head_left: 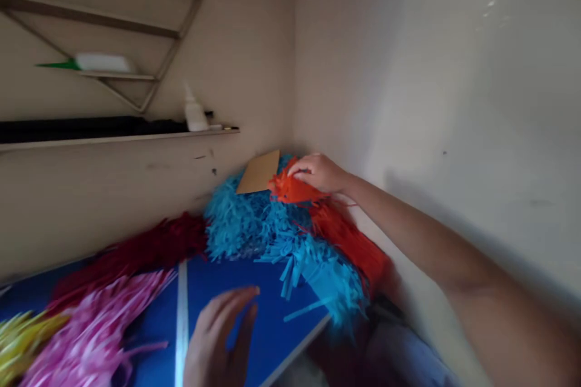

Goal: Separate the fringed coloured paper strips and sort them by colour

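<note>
My right hand [318,172] reaches to the back corner, its fingers closed on a bunch of orange fringed paper [295,190]. Below that bunch, a longer strip of red-orange fringe [351,242] hangs along the table's right side. Light blue fringed paper [240,217] is heaped beside and under the orange bunch, and a tan card [259,173] lies tilted on top of it. Low in front, my left hand [222,338] is over the blue tabletop with fingers apart from the thumb, slightly blurred, holding nothing.
Dark red fringe [149,248], pink fringe [100,332] and yellow fringe [27,341] cover the table's left side. A white line crosses the blue table [258,290]. A wall shelf [113,140] bears a white bottle [195,115] and black material. Walls meet behind the heap.
</note>
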The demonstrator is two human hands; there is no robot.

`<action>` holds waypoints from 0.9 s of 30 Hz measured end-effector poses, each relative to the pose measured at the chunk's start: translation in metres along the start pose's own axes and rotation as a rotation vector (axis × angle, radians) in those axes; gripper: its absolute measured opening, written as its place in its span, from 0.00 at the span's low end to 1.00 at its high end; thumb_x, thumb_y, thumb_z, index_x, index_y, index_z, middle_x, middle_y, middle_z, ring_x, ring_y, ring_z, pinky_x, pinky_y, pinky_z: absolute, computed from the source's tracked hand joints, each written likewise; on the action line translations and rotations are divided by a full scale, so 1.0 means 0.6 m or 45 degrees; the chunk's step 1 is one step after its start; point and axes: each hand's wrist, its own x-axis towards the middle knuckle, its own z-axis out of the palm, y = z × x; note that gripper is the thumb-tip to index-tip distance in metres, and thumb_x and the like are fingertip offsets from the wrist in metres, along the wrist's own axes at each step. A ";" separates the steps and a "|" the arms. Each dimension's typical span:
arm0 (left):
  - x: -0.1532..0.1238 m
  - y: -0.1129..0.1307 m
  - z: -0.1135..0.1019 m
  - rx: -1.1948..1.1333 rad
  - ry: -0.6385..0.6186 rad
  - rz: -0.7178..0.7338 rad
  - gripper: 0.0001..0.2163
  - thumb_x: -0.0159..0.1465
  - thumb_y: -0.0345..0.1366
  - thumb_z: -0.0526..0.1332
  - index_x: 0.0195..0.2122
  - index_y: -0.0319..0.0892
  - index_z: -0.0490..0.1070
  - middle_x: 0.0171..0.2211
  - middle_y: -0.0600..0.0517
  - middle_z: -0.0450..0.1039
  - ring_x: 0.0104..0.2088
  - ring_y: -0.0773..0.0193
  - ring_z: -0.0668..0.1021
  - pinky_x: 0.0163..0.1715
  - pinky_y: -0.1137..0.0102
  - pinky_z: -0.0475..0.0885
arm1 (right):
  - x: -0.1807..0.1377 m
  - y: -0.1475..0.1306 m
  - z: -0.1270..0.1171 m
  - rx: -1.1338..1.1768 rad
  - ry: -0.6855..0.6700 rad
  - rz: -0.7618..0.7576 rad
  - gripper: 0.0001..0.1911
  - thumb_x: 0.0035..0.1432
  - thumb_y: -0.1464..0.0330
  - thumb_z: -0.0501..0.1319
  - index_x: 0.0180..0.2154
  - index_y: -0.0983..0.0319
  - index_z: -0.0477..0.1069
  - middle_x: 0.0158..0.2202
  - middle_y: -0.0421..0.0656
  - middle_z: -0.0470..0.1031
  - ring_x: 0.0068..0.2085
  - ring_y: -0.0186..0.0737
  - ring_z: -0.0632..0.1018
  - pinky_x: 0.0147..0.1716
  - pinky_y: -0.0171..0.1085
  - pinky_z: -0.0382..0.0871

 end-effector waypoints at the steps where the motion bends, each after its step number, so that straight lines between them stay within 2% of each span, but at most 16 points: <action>1: 0.021 -0.003 -0.014 0.038 0.134 -0.077 0.08 0.67 0.38 0.59 0.45 0.44 0.75 0.41 0.49 0.79 0.41 0.62 0.80 0.44 0.70 0.74 | 0.002 -0.031 0.013 0.059 -0.080 -0.116 0.10 0.61 0.72 0.61 0.41 0.58 0.80 0.40 0.40 0.82 0.43 0.38 0.80 0.48 0.35 0.64; 3: 0.058 -0.008 -0.034 0.119 0.302 -0.159 0.09 0.66 0.37 0.60 0.45 0.43 0.75 0.42 0.47 0.79 0.43 0.59 0.79 0.47 0.65 0.72 | 0.002 -0.087 0.041 0.139 -0.209 -0.261 0.08 0.61 0.71 0.61 0.40 0.59 0.80 0.39 0.41 0.82 0.43 0.40 0.80 0.49 0.37 0.63; 4: 0.072 -0.011 -0.041 0.136 0.312 -0.169 0.10 0.66 0.38 0.60 0.46 0.43 0.76 0.42 0.47 0.79 0.43 0.58 0.78 0.47 0.63 0.72 | 0.000 -0.112 0.055 0.171 -0.261 -0.309 0.08 0.61 0.70 0.61 0.40 0.59 0.79 0.40 0.40 0.82 0.43 0.40 0.80 0.50 0.38 0.62; 7: 0.081 -0.024 -0.053 0.128 0.161 -0.208 0.11 0.66 0.40 0.60 0.45 0.44 0.77 0.43 0.48 0.80 0.46 0.56 0.79 0.49 0.60 0.71 | -0.007 -0.173 0.096 0.267 -0.355 -0.425 0.08 0.62 0.70 0.60 0.40 0.58 0.78 0.42 0.39 0.82 0.46 0.40 0.79 0.52 0.40 0.58; 10: 0.055 -0.033 -0.060 0.178 -0.004 -0.301 0.13 0.63 0.39 0.60 0.47 0.45 0.76 0.46 0.47 0.81 0.48 0.54 0.79 0.52 0.54 0.68 | -0.006 -0.210 0.134 0.323 -0.384 -0.486 0.08 0.62 0.71 0.60 0.39 0.57 0.78 0.41 0.39 0.82 0.45 0.40 0.79 0.53 0.42 0.55; 14: 0.020 -0.039 -0.067 0.201 -0.258 -0.512 0.17 0.61 0.33 0.57 0.52 0.44 0.74 0.50 0.46 0.79 0.52 0.51 0.78 0.60 0.47 0.59 | 0.003 -0.241 0.168 0.378 -0.469 -0.526 0.09 0.62 0.72 0.60 0.39 0.57 0.78 0.39 0.39 0.82 0.45 0.40 0.79 0.53 0.43 0.57; 16: 0.012 -0.047 -0.070 0.145 -0.378 -0.593 0.17 0.64 0.32 0.53 0.50 0.45 0.75 0.47 0.48 0.81 0.50 0.54 0.80 0.60 0.51 0.61 | -0.014 -0.268 0.179 0.385 -0.415 -0.440 0.09 0.61 0.72 0.60 0.40 0.58 0.78 0.41 0.42 0.81 0.46 0.43 0.78 0.53 0.45 0.59; 18: 0.006 -0.060 -0.072 0.113 -0.420 -0.651 0.17 0.66 0.32 0.50 0.49 0.44 0.77 0.44 0.48 0.82 0.44 0.57 0.82 0.53 0.60 0.70 | -0.061 -0.313 0.194 0.424 -0.199 -0.256 0.12 0.61 0.72 0.59 0.44 0.59 0.77 0.46 0.46 0.79 0.50 0.47 0.77 0.54 0.47 0.63; 19: 0.003 -0.066 -0.073 0.111 -0.421 -0.678 0.18 0.66 0.32 0.50 0.49 0.43 0.77 0.43 0.47 0.82 0.43 0.57 0.83 0.48 0.63 0.73 | -0.095 -0.341 0.208 0.457 -0.037 -0.131 0.15 0.61 0.71 0.58 0.49 0.58 0.75 0.50 0.48 0.77 0.52 0.49 0.75 0.54 0.48 0.64; 20: 0.000 -0.073 -0.075 0.106 -0.425 -0.707 0.18 0.66 0.32 0.50 0.49 0.41 0.77 0.43 0.46 0.82 0.42 0.57 0.83 0.44 0.66 0.74 | -0.133 -0.371 0.227 0.575 0.003 -0.097 0.16 0.62 0.69 0.58 0.51 0.54 0.74 0.49 0.45 0.77 0.52 0.48 0.75 0.54 0.47 0.66; 22: -0.009 -0.082 -0.079 0.090 -0.448 -0.746 0.18 0.65 0.31 0.51 0.49 0.41 0.77 0.43 0.46 0.82 0.42 0.58 0.83 0.39 0.69 0.75 | -0.205 -0.426 0.278 0.786 -0.123 -0.060 0.21 0.60 0.68 0.58 0.54 0.44 0.70 0.47 0.38 0.78 0.48 0.46 0.78 0.48 0.43 0.74; 23: -0.013 -0.084 -0.081 0.084 -0.464 -0.757 0.18 0.65 0.31 0.51 0.49 0.42 0.77 0.42 0.48 0.83 0.42 0.59 0.83 0.39 0.70 0.76 | -0.232 -0.447 0.308 0.799 -0.188 0.041 0.25 0.59 0.69 0.57 0.56 0.43 0.68 0.48 0.37 0.77 0.47 0.46 0.78 0.44 0.41 0.76; 25: -0.021 -0.085 -0.089 0.091 -0.493 -0.761 0.18 0.65 0.31 0.51 0.49 0.44 0.78 0.43 0.49 0.83 0.43 0.59 0.83 0.41 0.70 0.76 | -0.256 -0.473 0.363 0.677 -0.100 0.339 0.30 0.57 0.72 0.57 0.60 0.48 0.64 0.52 0.44 0.74 0.51 0.51 0.76 0.48 0.46 0.76; 26: -0.025 -0.084 -0.095 0.109 -0.504 -0.757 0.18 0.66 0.32 0.51 0.49 0.44 0.78 0.44 0.49 0.82 0.45 0.59 0.83 0.43 0.68 0.76 | -0.253 -0.478 0.383 0.620 -0.044 0.399 0.32 0.57 0.72 0.58 0.63 0.50 0.61 0.53 0.46 0.73 0.54 0.54 0.75 0.51 0.50 0.75; 27: -0.028 -0.082 -0.102 0.129 -0.511 -0.756 0.18 0.66 0.32 0.50 0.49 0.44 0.78 0.46 0.48 0.81 0.47 0.57 0.82 0.46 0.66 0.75 | -0.241 -0.479 0.398 0.579 -0.012 0.363 0.33 0.58 0.72 0.58 0.64 0.51 0.58 0.53 0.48 0.73 0.56 0.56 0.73 0.53 0.54 0.73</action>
